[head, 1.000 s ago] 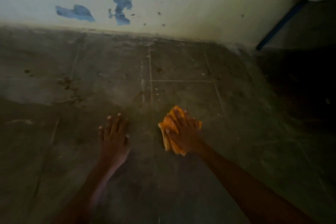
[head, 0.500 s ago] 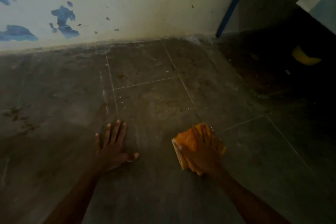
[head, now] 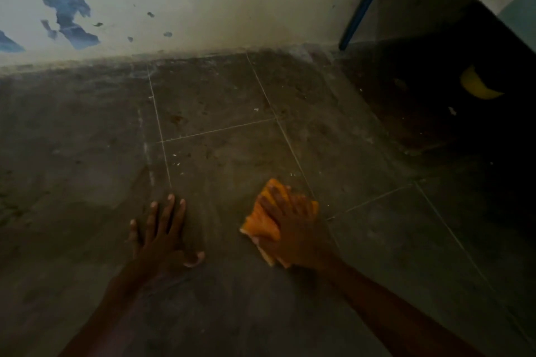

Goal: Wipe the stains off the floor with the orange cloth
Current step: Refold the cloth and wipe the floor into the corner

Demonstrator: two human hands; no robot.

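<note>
The folded orange cloth (head: 259,220) lies flat on the dark tiled floor (head: 391,240). My right hand (head: 293,229) presses down on the cloth with straight, spread fingers and covers most of it. To its left, my left hand (head: 162,233) rests flat on the floor with fingers spread and the thumb out to the right, empty. Brown stains (head: 177,119) and pale specks mark the tiles ahead of both hands, toward the wall.
A pale wall (head: 232,3) with blue patches of peeled paint runs along the far side. A blue pole (head: 367,1) leans at the corner. A dark shadowed area at the right holds a yellow object (head: 477,85).
The view has swung right, so the wall patches have slid left. My right hand has slid the cloth to the right across the tile, near a grout line. My left hand stays planted.
</note>
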